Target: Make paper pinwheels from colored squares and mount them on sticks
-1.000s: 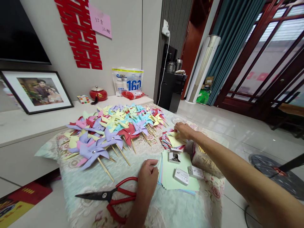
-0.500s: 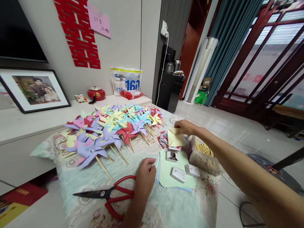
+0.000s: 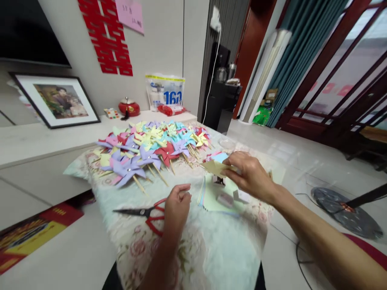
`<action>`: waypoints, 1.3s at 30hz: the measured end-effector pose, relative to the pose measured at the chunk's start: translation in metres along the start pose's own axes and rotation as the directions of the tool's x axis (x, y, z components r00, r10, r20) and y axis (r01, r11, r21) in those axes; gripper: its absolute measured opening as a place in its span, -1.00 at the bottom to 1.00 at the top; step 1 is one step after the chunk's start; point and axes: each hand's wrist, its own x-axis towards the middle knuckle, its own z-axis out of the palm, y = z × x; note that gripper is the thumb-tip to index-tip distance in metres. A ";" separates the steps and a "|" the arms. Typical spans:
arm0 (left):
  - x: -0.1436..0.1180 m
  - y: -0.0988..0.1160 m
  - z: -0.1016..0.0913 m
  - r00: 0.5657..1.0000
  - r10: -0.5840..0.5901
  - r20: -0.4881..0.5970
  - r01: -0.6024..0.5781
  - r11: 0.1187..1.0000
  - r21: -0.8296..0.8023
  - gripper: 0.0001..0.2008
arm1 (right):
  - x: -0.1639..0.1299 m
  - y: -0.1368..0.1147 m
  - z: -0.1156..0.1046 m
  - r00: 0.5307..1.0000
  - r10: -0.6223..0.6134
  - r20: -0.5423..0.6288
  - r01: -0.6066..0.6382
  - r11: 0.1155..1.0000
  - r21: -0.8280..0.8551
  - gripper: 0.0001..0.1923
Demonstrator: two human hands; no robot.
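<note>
My right hand pinches a pale yellow square of paper between thumb and fingers, tilted nearly edge-on above the paper stack. My left hand rests near the middle of the table beside red-handled scissors; its fingers are loosely curled, thumb and index apart, nothing visible in them. Under the yellow square lies a stack of pale green paper with blue and pink edges. It carries a small open box of metal bits and two small white boxes, one blurred.
Finished paper pinwheels on wooden sticks crowd the table's far left. My right forearm mostly hides the container of sticks. Behind stand a framed photo, a red jar and a white bag. A floral cloth covers the table.
My right hand has lifted the yellow square from the pile at the back and brought it nearer, tilting it. My left hand stays beside the scissors. The view has shifted.
</note>
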 end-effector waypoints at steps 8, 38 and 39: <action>-0.114 -0.012 -0.062 0.941 0.339 0.018 -0.306 0.824 0.478 -0.80 | -0.130 -0.101 0.090 0.991 -0.133 0.030 0.128 0.984 0.126 -0.73; -0.154 -0.023 -0.073 0.718 0.583 0.380 -0.672 0.440 0.596 -0.76 | -0.155 -0.089 0.099 0.999 -0.044 0.001 0.039 0.895 0.445 -0.58; -0.152 -0.024 -0.075 0.724 0.580 0.374 -0.671 0.465 0.578 -0.75 | -0.156 -0.088 0.099 0.999 -0.037 0.008 0.030 0.898 0.440 -0.60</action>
